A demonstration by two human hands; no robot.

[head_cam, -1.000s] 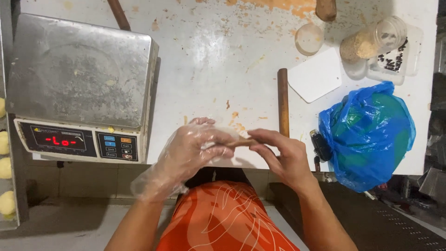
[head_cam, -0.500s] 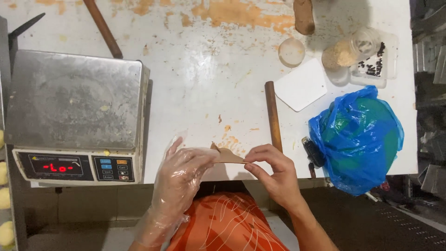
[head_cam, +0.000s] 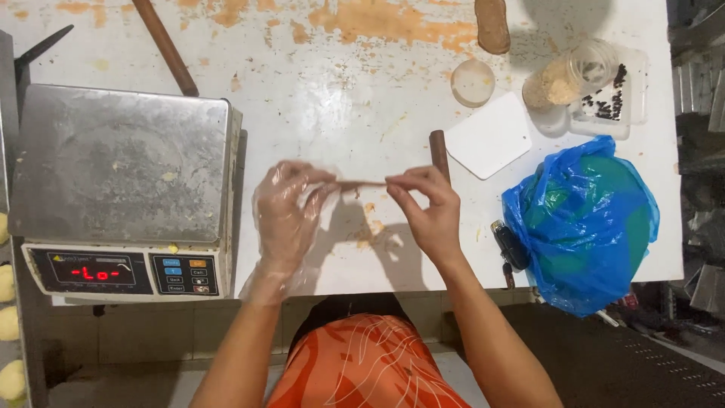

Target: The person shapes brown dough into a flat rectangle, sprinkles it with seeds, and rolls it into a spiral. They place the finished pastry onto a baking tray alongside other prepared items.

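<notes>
My left hand (head_cam: 287, 215) wears a thin clear plastic glove and my right hand (head_cam: 427, 211) is bare. Between their fingertips they pinch a thin brown strip (head_cam: 362, 183), stretched flat a little above the white table (head_cam: 332, 113). Each hand grips one end of the strip. A short brown wooden rolling pin (head_cam: 439, 151) lies just behind my right hand, partly hidden by it.
A steel digital scale (head_cam: 121, 189) stands at the left. A blue plastic bag (head_cam: 585, 219) sits at the right with a dark object (head_cam: 510, 245) beside it. Further back are a white scraper (head_cam: 489, 136), a round lid (head_cam: 473, 81), a jar (head_cam: 566, 79) and a long wooden stick (head_cam: 166, 47).
Both hands have moved away from the table's front edge toward its middle. They have drawn apart, and the brown strip is stretched longer between them.
</notes>
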